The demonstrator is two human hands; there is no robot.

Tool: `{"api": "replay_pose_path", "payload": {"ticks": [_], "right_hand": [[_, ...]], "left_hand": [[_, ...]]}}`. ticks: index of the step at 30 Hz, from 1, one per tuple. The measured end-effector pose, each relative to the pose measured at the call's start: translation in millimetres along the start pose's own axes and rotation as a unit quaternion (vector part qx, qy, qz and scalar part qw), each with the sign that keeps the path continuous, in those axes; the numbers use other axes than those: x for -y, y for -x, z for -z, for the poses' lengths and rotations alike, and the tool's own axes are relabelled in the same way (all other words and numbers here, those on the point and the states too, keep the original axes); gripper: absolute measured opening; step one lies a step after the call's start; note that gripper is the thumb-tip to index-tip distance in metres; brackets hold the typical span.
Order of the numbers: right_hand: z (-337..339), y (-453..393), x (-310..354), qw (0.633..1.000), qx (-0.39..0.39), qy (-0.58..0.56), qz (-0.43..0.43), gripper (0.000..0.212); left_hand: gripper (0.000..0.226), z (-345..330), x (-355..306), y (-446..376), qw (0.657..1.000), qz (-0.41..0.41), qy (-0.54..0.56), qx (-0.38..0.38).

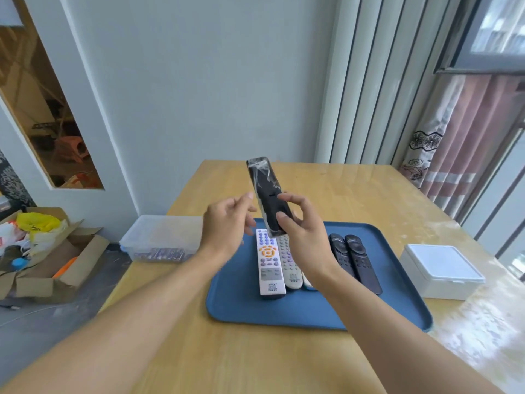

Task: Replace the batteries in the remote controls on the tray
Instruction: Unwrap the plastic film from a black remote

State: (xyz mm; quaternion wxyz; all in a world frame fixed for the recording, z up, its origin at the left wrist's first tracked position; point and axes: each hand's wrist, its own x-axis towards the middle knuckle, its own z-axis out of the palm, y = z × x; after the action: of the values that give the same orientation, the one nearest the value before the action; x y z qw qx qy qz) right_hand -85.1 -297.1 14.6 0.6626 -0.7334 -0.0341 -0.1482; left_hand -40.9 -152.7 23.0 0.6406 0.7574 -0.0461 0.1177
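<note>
Remote controls are laid side by side on a blue tray (312, 311) in the middle of the wooden table (227, 351), while one black remote (268, 196), wrapped in clear film, is held raised above them. Far left, off the table, a cardboard box (71, 268) of clutter is seen on the floor. At the table's left edge a clear lidded bin (162, 237) is noted, with what appear to be batteries along its bottom; probably the supply. The left hand (227, 223) is held loose and fairly wide beside the black remote, gripping nothing. Below it a white remote (268, 263) and a pale grey remote (289, 265) are lying face up. The right hand (301, 226) is pinched on the black remote's lower end, back side turned toward the camera, seemingly so the battery cover can be reached. The film wrap is judged an obstacle to sliding that cover. Two dark remotes (355, 260) are partly hidden by the right wrist. Right of the tray, a white lidded box (443, 268) is set, contents unseen.
</note>
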Motion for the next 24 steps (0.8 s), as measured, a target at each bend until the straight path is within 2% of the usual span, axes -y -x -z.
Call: {"api": "replay_pose_path", "payload": {"ticks": [2,4,7,10,12,13,16,19,24], "right_hand": [[5.3,-0.4,-7.4,0.999,0.023,-0.031,0.033,0.030],[8.6,0.3,-15.9,0.999,0.029,-0.012,0.041,0.032],[11.8,-0.3,-28.7,0.985,-0.003,0.142,0.097,0.026],[18.3,-13.9,-44.2,0.900,-0.062,0.345,0.260,0.027],[23.4,-19.2,-49.4,0.854,-0.093,0.394,0.328,0.026],[25.3,-18.6,-51.3,0.845,-0.098,0.400,0.342,0.026],[27.0,-11.3,-55.6,0.834,-0.096,0.411,0.356,0.023],[24.8,-7.2,-57.2,0.833,-0.076,0.419,0.353,0.023],[22.5,2.9,-48.6,0.894,-0.017,0.357,0.270,0.025]], "left_hand": [[0.045,-17.7,11.3,6.0,0.997,0.034,0.027,0.060],[0.040,-28.7,23.0,7.5,0.993,0.036,0.080,0.076],[0.035,-30.0,34.8,9.7,0.985,0.036,0.148,0.080],[0.031,-27.4,41.8,10.5,0.982,0.024,0.161,0.100],[0.031,-28.2,42.2,11.6,0.980,0.020,0.159,0.119],[0.032,-28.9,43.2,13.5,0.979,0.023,0.160,0.124],[0.035,-29.2,45.9,18.6,0.977,0.052,0.162,0.131],[0.028,-28.8,48.7,24.8,0.975,0.061,0.168,0.130],[0.029,-26.9,47.6,29.7,0.979,0.033,0.143,0.141]]}}
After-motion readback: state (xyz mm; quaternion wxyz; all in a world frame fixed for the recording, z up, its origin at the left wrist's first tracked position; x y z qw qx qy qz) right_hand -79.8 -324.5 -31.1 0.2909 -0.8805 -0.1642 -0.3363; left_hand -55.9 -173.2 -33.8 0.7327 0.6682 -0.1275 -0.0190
